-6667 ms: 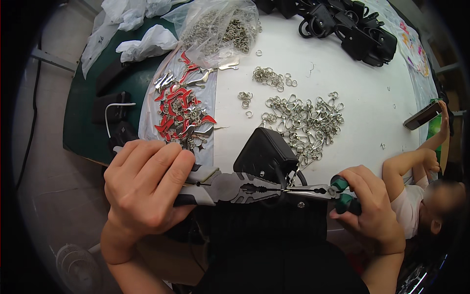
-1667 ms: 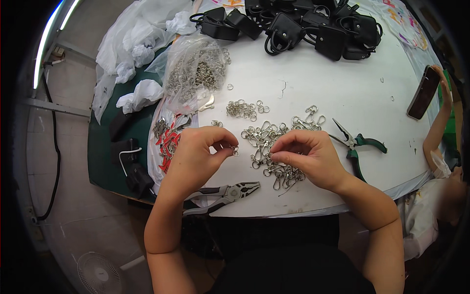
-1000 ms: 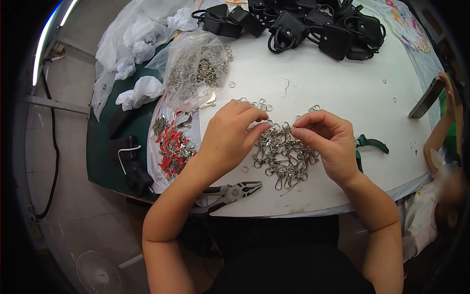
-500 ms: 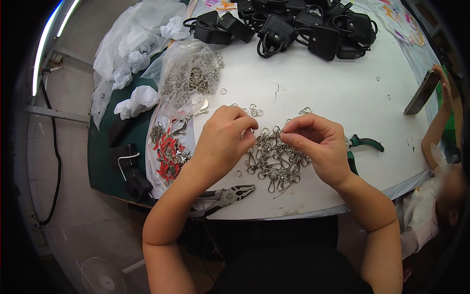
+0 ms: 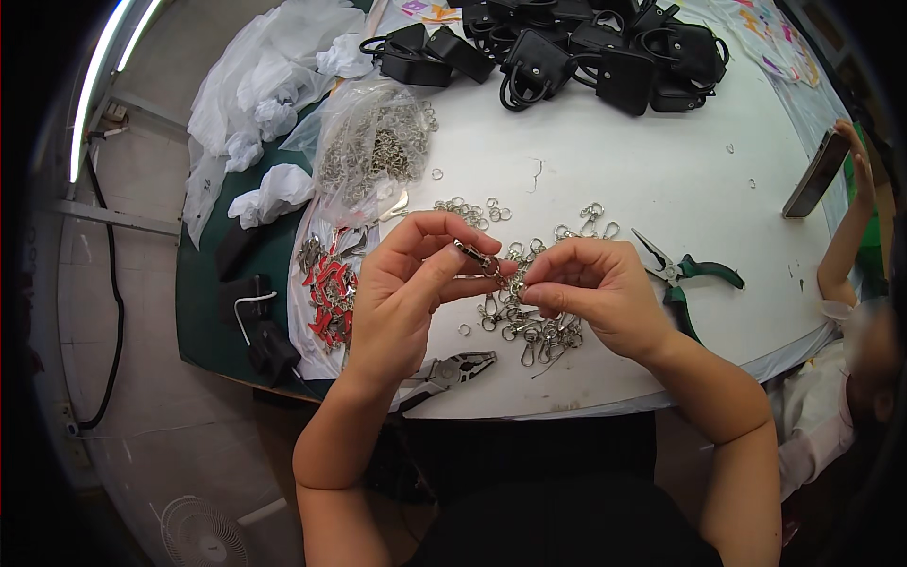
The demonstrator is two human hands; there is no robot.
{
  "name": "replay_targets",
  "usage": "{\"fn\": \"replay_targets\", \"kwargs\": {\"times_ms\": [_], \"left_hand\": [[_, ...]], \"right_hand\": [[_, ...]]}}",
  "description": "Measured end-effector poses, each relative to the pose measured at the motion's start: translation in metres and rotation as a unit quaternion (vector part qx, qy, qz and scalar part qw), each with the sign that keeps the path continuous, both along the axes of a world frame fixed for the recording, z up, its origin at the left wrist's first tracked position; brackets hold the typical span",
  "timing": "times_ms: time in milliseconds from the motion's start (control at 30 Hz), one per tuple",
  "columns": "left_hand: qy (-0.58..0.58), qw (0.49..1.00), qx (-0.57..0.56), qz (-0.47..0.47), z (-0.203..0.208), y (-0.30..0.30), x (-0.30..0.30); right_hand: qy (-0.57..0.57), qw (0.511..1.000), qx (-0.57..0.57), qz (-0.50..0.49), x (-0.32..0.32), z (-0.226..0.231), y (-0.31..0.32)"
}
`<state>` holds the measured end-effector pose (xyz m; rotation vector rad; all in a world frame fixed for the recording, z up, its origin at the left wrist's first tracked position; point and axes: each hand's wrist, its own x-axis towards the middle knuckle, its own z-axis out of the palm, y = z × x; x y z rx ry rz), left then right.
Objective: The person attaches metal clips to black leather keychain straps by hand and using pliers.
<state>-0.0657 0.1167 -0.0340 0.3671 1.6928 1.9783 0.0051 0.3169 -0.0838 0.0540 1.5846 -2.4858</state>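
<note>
My left hand (image 5: 402, 298) is raised palm inward, thumb and fingers closed on a small shiny metal piece with a short chain (image 5: 489, 266). Seen edge-on, its exact kind stays unclear. Close to the chain's end, my right hand (image 5: 605, 293) pinches with thumb and forefinger; what sits in the pinch is too small to make out. Beneath both hands lies a pile of silver swivel snap hooks (image 5: 539, 335). Beyond them are small loose metal rings (image 5: 499, 213). Red and silver metal charms (image 5: 331, 298) are heaped left of my left hand.
Green-handled long-nose pliers (image 5: 675, 274) lie to the right, grey combination pliers (image 5: 458, 369) at the near edge. A clear bag of metal rings (image 5: 373, 151) stands far left. Black small cases (image 5: 605, 61) are piled at the back. Another person's hand (image 5: 858, 165) touches a phone (image 5: 814, 178).
My left hand has turned palm inward, bringing the metal piece with its chain into sight. My right hand has shifted slightly left and down, still pinching.
</note>
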Motion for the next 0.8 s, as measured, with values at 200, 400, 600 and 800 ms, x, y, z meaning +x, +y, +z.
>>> {"fn": "replay_targets", "kwargs": {"times_ms": [200, 400, 600, 800], "left_hand": [[0.009, 0.999, 0.031, -0.027, 0.0, 0.0, 0.008], [0.006, 0.992, 0.108, -0.07, -0.008, -0.006, -0.005], [0.275, 0.941, -0.197, 0.023, -0.029, 0.06, -0.09], [0.709, 0.61, -0.353, 0.013, -0.041, 0.1, -0.155]], "right_hand": [[0.0, 1.0, -0.011, -0.006, 0.001, 0.0, -0.004], [0.007, 0.999, -0.039, -0.032, 0.002, 0.002, 0.002], [0.217, 0.924, 0.217, -0.23, -0.003, 0.003, 0.02], [0.215, 0.927, 0.137, -0.275, -0.011, 0.008, 0.025]]}}
